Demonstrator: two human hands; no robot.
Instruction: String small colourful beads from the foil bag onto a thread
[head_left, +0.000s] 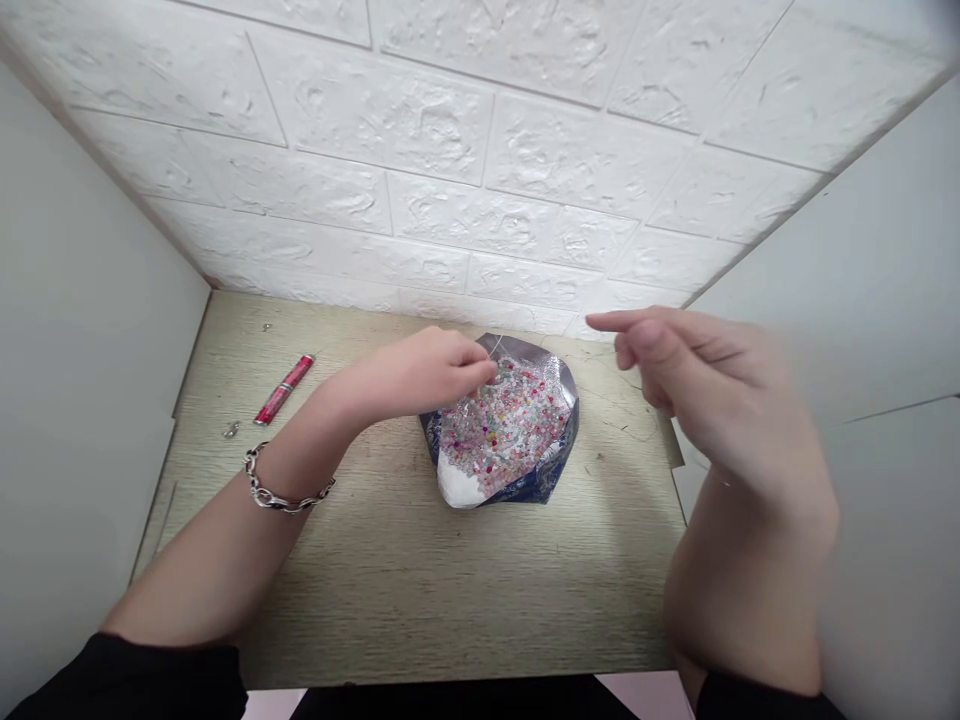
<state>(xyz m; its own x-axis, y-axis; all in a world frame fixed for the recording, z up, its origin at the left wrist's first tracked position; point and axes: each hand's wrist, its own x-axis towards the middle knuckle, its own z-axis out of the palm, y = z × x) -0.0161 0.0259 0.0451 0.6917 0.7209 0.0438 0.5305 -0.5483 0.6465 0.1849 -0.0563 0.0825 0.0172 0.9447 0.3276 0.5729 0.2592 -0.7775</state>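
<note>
An opened foil bag [562, 480], dark blue outside and silver inside, stands on the table, filled with small beads [499, 420] in clear, pink and red. Over its left part is my left hand [442, 372], fingertips pinched together. A short, thin, pale thread [496, 344] shows at those fingertips; its ends are hard to make out. My right hand [697, 380] is raised to the right of the bag, apart from it. Its index finger points left while the thumb presses on the other curled fingers. Whatever lies between them is hidden or too fine to see.
A slim red tube [285, 390] lies on the wooden table [450, 590] at the left, with small shiny metal bits [231, 430] near it. Fine strands [619, 395] lie right of the bag. A white brick-patterned wall [442, 220] and pale side panels enclose the table.
</note>
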